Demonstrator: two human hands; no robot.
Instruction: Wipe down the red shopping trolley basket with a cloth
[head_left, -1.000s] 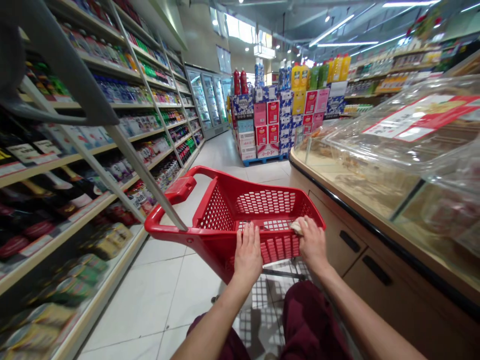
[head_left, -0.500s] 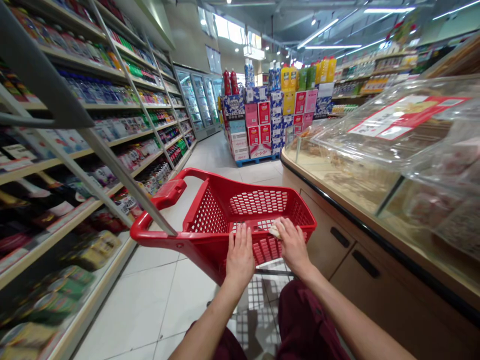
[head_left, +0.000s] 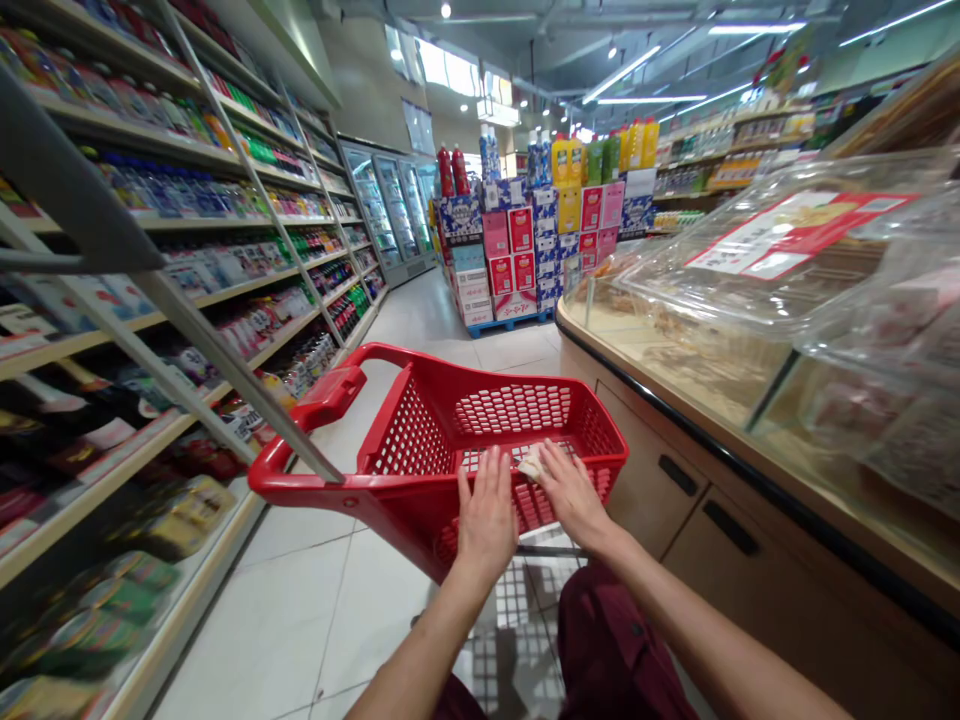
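Cart: red, mid-scene, between shelves on the left and tabletop on the right; pole slants up from its near left end.
Rim: near long edge, both grips on its right half.
Left grip: released, nothing held, fingers laid over the rim — fit for bracing, I'd say; cart may roll if shoved, so rest weight downward, not forward.
Right grip: grasping cloth, fingers reaching over the rim; thumb hidden, so can't tell how firm.
Cloth: pale, crumpled, at right fingertips on the rim, bunched toward the left grip. Better flattened under the finger pads, edge draped over the lip — more contact, less slipping. Even, light pressure should do.
Grip gap: small, cloth sits in it. Left grip needs to yield if cloth travels left; keep knuckles off the wall holes.
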